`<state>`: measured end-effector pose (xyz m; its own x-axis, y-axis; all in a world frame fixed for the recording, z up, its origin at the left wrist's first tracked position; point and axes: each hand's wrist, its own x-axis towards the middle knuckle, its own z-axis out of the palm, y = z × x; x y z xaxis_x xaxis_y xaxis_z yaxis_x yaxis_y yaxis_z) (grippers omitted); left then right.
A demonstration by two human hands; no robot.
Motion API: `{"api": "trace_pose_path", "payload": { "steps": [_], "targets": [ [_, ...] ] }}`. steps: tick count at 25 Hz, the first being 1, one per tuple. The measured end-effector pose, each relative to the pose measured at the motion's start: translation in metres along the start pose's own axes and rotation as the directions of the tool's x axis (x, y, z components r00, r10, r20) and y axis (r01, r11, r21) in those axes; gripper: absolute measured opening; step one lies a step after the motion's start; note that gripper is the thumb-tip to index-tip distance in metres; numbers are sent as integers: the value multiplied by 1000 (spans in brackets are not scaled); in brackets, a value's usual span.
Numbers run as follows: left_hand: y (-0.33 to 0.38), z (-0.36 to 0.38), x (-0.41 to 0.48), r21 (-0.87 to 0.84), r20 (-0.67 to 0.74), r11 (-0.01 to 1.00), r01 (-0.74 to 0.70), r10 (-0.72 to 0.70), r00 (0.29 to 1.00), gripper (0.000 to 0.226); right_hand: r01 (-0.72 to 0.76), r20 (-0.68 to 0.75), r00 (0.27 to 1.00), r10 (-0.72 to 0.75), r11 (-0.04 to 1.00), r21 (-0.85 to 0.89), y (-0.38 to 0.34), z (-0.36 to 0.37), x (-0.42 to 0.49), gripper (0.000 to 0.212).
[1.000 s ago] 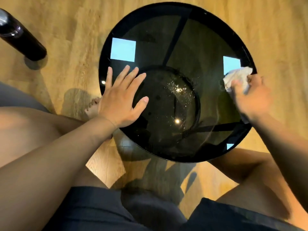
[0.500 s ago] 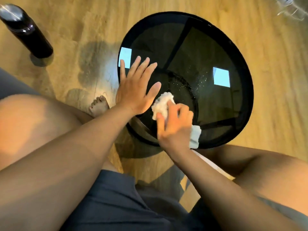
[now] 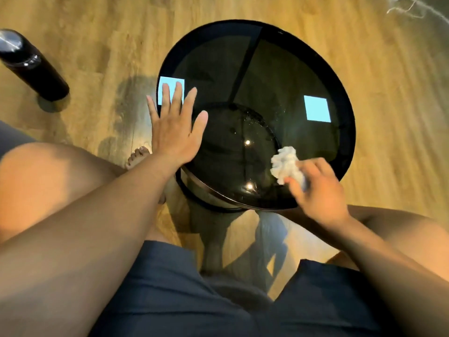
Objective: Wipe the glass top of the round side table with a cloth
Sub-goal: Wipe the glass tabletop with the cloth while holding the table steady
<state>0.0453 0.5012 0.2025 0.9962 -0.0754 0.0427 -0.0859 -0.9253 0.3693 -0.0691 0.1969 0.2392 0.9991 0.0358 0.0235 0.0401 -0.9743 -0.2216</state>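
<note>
Wiping is under way on the round side table (image 3: 340, 76), which stands on the wood floor directly in front of the seated person's knees. The white cloth (image 3: 286, 164) lies bunched on the dark glass top (image 3: 279, 76) at its near right part, close to the rim. Fine specks remain visible on the glass around the centre, just far of the cloth, so that zone is judged not yet clean. Far and right portions of the glass show only reflections of bright square panels; whether they have been wiped cannot be told. The task is judged partly complete at most, with the centre and possibly the far half left.

Right hand (image 3: 320, 190): fingers curled closed over the near edge of the cloth, gripping it and pressing it against the glass. The hand is motion-blurred.

Left hand (image 3: 175, 132): fingers fully extended and spread, palm flat on the left edge of the glass, holding nothing; judged to steady the table.

A dark bottle (image 3: 34, 66) stands on the floor, well apart at far left.
</note>
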Motion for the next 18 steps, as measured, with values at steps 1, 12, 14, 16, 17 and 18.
{"api": "trace_pose_path", "payload": {
  "steps": [1,12,14,16,17,18],
  "targets": [
    [-1,0,1,-19,-13,1000,-6,6,1000,71,-140,-10,990,140,990,-20,27,-9,3,40],
    [-7,10,3,-278,-151,960,-29,-14,988,67,-49,-100,993,65,987,153,-177,58,46,29],
    [-11,8,6,-343,-134,939,21,-71,988,71,-13,-104,994,30,987,159,-207,64,60,27],
    [-12,8,8,-262,-123,964,34,-69,990,71,85,-115,991,-75,993,83,-192,59,63,28],
    [-11,8,7,-181,-127,983,13,-37,991,69,144,-103,985,-141,989,22,-170,53,61,30],
    [-10,9,7,-112,-126,994,-11,-3,992,67,154,-91,983,-157,987,-37,-141,45,60,31]
  ]
}}
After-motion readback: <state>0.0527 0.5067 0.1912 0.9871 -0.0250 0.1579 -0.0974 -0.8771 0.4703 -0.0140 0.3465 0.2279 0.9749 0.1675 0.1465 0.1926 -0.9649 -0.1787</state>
